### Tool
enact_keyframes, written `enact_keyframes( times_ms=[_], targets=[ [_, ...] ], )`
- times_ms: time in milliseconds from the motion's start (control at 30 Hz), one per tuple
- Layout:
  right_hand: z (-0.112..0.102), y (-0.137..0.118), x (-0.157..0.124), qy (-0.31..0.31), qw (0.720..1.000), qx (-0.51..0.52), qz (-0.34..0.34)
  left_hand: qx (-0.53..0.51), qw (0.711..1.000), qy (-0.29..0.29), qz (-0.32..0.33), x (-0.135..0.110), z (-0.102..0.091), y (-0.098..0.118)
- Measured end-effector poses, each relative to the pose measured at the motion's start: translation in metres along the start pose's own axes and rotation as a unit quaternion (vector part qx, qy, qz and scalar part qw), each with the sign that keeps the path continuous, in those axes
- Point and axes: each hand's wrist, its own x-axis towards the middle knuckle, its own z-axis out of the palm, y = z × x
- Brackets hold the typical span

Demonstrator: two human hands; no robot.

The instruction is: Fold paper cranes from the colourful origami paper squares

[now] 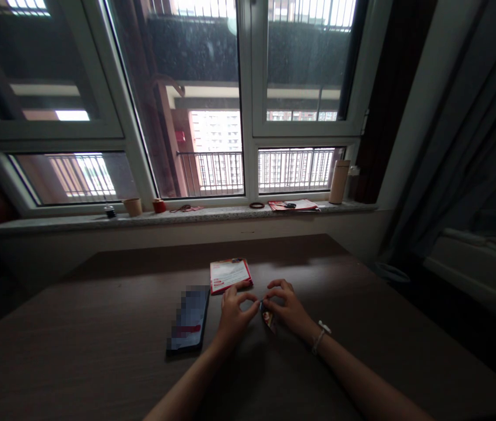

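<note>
Firstly, at left on the bench (120, 304), a phone (190, 321) lies face up, apparently angled for viewing. Just beside its far end lies a red-and-white card (231, 273), presumably placed beyond the working area. Next, the left hand (235, 311) closes its grip, thumb to index finger, on the upper end of a small patterned piece (267, 318) located between both hands. Opposite, the right hand (288, 306) pinches that same end, likely for steadiness.

Tan bottle (339, 182), brown cup (132, 207) on speckled windowsill (225, 216).
</note>
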Motion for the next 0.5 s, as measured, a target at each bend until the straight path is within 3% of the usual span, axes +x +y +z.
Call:
enact_keyframes(
  times_ms=[500],
  targets=[
    [0.0039, -0.0094, -0.0024, -0.009, 1.000, -0.008, -0.009, 0.002, 1.000, -0.006, -0.009, 0.0004, 0.0026, -0.0009]
  ],
)
